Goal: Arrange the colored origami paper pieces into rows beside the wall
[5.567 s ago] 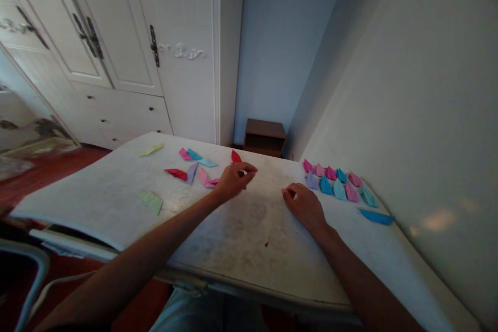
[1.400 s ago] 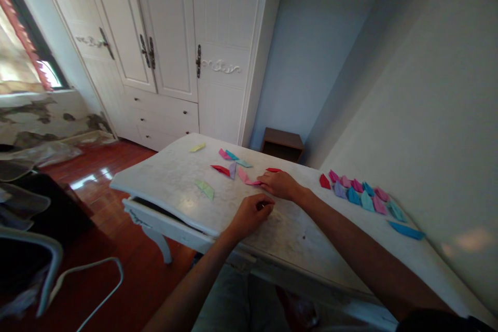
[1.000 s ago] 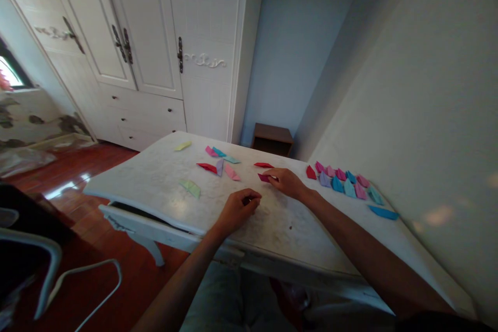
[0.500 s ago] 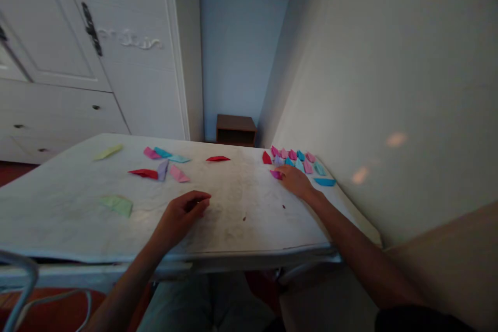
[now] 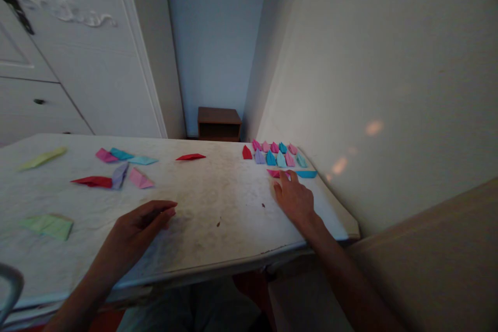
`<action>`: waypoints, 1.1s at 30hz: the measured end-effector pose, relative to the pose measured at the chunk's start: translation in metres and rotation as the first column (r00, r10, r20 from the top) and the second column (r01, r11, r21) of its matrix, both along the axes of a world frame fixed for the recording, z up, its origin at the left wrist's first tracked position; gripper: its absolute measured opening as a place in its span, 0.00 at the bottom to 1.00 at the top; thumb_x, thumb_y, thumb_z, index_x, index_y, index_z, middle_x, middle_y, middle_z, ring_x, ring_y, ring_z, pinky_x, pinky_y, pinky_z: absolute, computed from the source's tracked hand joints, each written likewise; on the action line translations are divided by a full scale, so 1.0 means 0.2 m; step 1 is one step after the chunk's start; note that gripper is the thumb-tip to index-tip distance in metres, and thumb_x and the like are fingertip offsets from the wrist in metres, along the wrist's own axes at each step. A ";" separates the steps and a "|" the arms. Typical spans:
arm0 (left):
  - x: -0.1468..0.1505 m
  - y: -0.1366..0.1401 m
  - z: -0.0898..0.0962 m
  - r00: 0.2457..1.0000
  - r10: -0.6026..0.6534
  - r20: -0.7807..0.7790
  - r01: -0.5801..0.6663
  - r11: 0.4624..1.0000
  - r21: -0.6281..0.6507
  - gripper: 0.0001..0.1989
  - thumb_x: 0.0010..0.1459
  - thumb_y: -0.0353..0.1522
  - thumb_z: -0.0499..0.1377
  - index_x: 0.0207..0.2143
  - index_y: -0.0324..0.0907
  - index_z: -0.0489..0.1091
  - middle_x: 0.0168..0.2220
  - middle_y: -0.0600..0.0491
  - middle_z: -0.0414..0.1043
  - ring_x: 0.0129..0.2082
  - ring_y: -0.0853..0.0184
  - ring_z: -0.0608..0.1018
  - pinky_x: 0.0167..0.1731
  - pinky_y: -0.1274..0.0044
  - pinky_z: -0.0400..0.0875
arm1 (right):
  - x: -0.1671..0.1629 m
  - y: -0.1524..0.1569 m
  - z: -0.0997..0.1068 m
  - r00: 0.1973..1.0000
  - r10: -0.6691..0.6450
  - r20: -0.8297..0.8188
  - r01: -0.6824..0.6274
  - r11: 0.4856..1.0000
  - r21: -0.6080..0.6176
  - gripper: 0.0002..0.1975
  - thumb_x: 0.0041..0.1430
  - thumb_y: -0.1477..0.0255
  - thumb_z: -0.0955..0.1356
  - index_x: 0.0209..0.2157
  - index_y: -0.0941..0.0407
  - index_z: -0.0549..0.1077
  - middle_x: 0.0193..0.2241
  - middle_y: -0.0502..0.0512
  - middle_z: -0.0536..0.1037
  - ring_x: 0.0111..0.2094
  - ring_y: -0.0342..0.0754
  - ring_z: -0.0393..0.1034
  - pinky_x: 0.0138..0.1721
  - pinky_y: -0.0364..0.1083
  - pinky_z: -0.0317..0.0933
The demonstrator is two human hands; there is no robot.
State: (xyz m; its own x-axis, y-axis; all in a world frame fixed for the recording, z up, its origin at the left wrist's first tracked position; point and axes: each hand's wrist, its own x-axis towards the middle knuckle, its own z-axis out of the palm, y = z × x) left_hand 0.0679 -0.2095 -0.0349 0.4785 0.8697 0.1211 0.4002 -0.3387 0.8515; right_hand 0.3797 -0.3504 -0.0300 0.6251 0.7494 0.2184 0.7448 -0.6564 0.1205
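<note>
Pale yellow strip point(image 5: 41, 159) is farthest left, well apart from my left fingers. Light green piece point(image 5: 50, 226) lies left of that hand. Beyond those fingers, off to the left: red piece point(image 5: 93, 181) against a lilac piece point(image 5: 119, 176), and farther out a blue piece point(image 5: 121, 154). Light pink piece point(image 5: 140, 178) is the nearest one beyond my left hand point(image 5: 134, 232): fingers curled, thumb and index tips close, can't tell if they meet. Red sliver point(image 5: 190, 156) lies ahead and right of those tips.

Two rows of pointed paper pieces point(image 5: 271, 158) sit beyond my right fingers. Magenta paper piece point(image 5: 273, 173) lies on the white table point(image 5: 229, 202) right at my right hand point(image 5: 294, 201): fingers spread, thumb apart, tips over its right end, can't tell if they press. Blue boat point(image 5: 307, 174) is just right of those tips.
</note>
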 end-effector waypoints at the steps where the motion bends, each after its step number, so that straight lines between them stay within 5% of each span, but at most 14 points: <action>1: 0.00 0.00 0.00 1.000 0.005 -0.003 -0.005 1.000 -0.004 0.21 0.46 0.50 0.61 0.36 0.45 0.77 0.34 0.52 0.79 0.33 0.60 0.79 0.29 0.77 0.73 | -0.02 -0.01 -0.01 1.000 -0.013 -0.003 0.013 1.000 -0.017 0.24 0.67 0.60 0.57 0.59 0.55 0.63 0.59 0.66 0.63 0.35 0.52 0.75 0.32 0.47 0.67; 12: -0.01 0.01 -0.01 0.999 0.029 -0.034 -0.030 0.999 -0.018 0.21 0.46 0.50 0.61 0.36 0.46 0.77 0.36 0.53 0.80 0.34 0.60 0.80 0.29 0.77 0.74 | 0.00 0.03 -0.04 0.999 0.001 -0.040 -0.003 0.999 -0.050 0.29 0.68 0.54 0.52 0.61 0.55 0.61 0.60 0.68 0.62 0.40 0.59 0.75 0.37 0.54 0.68; 18: -0.01 0.01 -0.03 0.999 0.022 -0.029 -0.022 1.000 -0.014 0.21 0.45 0.51 0.61 0.36 0.47 0.77 0.35 0.53 0.80 0.33 0.60 0.80 0.28 0.77 0.74 | 0.02 0.05 -0.04 1.000 -0.010 -0.017 0.009 0.998 -0.064 0.33 0.67 0.52 0.53 0.66 0.56 0.52 0.56 0.72 0.65 0.38 0.58 0.75 0.35 0.53 0.68; 33: -0.01 0.00 -0.02 1.000 0.018 -0.024 -0.019 0.999 -0.051 0.22 0.45 0.51 0.61 0.36 0.46 0.77 0.36 0.52 0.80 0.34 0.60 0.79 0.31 0.76 0.73 | 0.04 0.02 -0.01 0.995 -0.023 -0.096 0.012 0.994 -0.109 0.29 0.67 0.52 0.53 0.62 0.50 0.61 0.59 0.66 0.64 0.43 0.61 0.74 0.41 0.57 0.67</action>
